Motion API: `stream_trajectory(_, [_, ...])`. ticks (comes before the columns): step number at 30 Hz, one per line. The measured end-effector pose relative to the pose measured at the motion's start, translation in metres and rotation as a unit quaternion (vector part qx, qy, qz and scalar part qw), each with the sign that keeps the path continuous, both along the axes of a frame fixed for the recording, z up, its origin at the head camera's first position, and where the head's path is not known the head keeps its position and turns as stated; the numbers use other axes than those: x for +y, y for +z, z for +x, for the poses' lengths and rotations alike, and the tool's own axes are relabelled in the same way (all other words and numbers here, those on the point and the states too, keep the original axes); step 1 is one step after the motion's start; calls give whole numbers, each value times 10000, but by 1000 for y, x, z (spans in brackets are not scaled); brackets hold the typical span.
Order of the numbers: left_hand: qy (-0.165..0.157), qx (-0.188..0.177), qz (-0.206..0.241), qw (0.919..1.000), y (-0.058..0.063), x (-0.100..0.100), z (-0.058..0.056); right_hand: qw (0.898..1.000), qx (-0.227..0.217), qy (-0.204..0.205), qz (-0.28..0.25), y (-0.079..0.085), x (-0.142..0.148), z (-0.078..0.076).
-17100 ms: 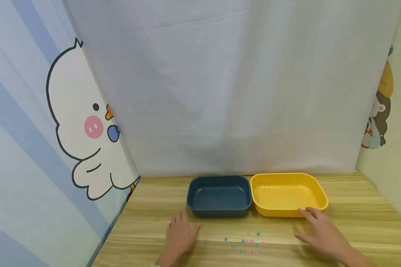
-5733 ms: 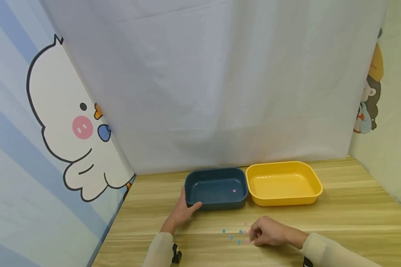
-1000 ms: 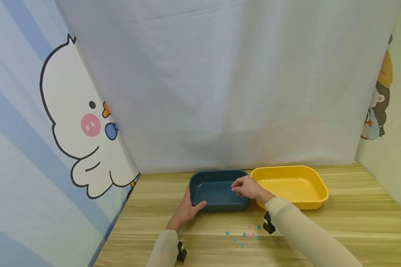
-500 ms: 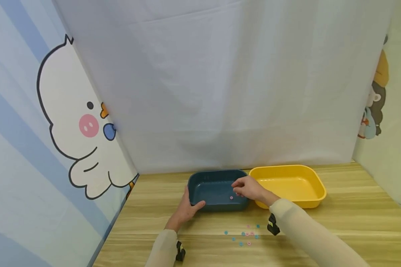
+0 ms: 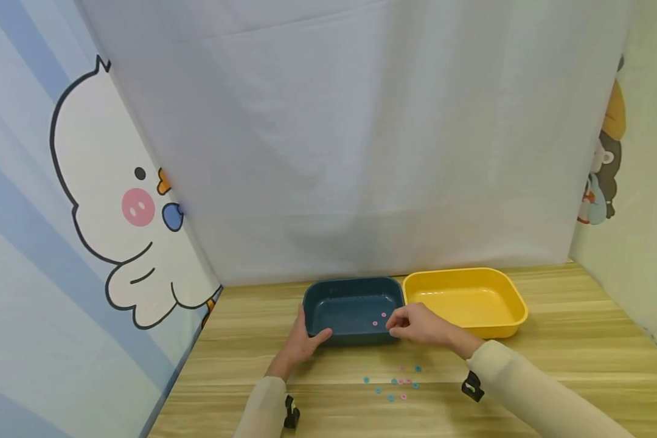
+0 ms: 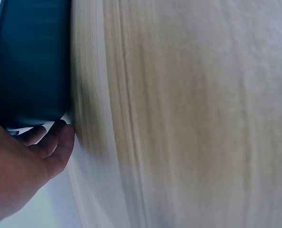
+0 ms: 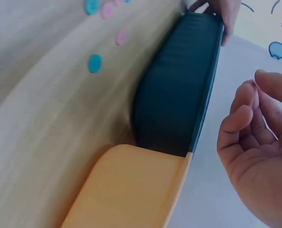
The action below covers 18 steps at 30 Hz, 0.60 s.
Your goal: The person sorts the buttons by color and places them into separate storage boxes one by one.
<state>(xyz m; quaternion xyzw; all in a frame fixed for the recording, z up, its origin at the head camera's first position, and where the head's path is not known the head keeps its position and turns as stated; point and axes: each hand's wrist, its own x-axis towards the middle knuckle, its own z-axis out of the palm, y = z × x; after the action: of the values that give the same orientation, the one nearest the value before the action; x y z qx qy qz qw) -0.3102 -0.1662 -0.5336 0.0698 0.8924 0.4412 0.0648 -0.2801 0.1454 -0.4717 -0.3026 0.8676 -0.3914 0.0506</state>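
Note:
My left hand (image 5: 300, 347) grips the left end of the dark blue bin (image 5: 356, 339), thumb at the front rim and fingers round the side. In the left wrist view those curled fingers (image 6: 60, 147) lie against the bin's end. Two small pink rings (image 5: 384, 314) lie on the bin's floor. Over its front right corner is my right hand (image 5: 421, 323). The right wrist view shows this hand's fingers (image 7: 238, 118) loosely bent, thumb close to them, with nothing visible between. Several small pink and blue rings (image 5: 391, 397) are scattered on the table in front.
A yellow bin (image 5: 482, 331) stands against the blue one's right end. Behind both bins hangs a pale grey curtain (image 5: 328, 182). The wood-grain table (image 5: 224, 389) reaches left to a printed wall (image 5: 115, 243).
Within the last second a pink ring has dropped from my right hand into the blue bin. The hand has drawn back toward the front. My left hand keeps its grip.

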Motion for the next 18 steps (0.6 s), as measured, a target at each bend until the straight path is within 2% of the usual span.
stream_trajectory(5, [5, 23, -10, 10000, 1, 0, 0, 9988, 243, 288, 309, -4, 5, 11])
stream_trajectory(9, [-14, 30, -32, 10000, 3, 0, 1, 9971, 223, 485, 546, -9, 9, 17])
stream_trajectory(12, [-34, 47, -35, 10000, 4, 0, 2, 9951, 237, 626, 733, -17, 11, 19])
stream_trajectory(18, [-37, 53, -37, 10000, 1, 0, 1, 9871, 692, 988, 1050, -37, 15, 21])
